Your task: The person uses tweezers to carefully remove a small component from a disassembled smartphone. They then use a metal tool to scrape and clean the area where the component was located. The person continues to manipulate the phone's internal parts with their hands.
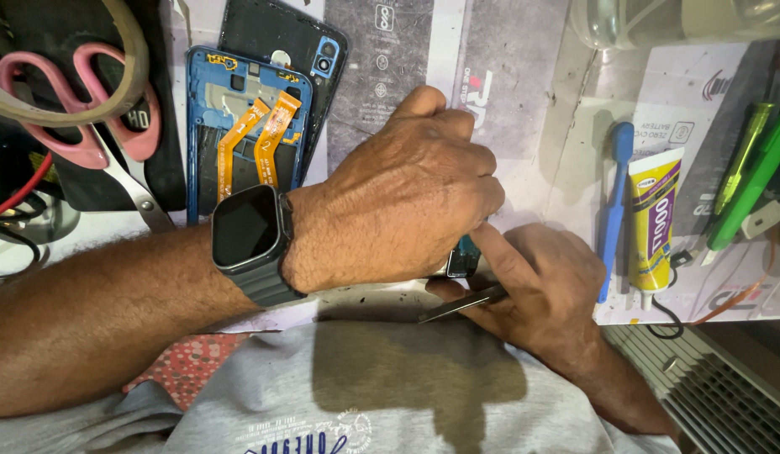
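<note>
My left hand (407,197), with a dark square watch (247,227) on the wrist, is closed over a small teal part (463,256) at the near edge of the work mat (524,76). Most of that part is hidden under the fingers. My right hand (537,286) sits just below it, gripping metal tweezers (457,305) whose tips point left. The right index finger reaches up and touches the small part.
An opened blue phone frame with orange ribbon cables (247,126) and a black back cover (310,50) lie at upper left, beside pink-handled scissors (96,101). To the right lie a blue brush (617,202), a yellow glue tube (655,223) and green tools (751,168).
</note>
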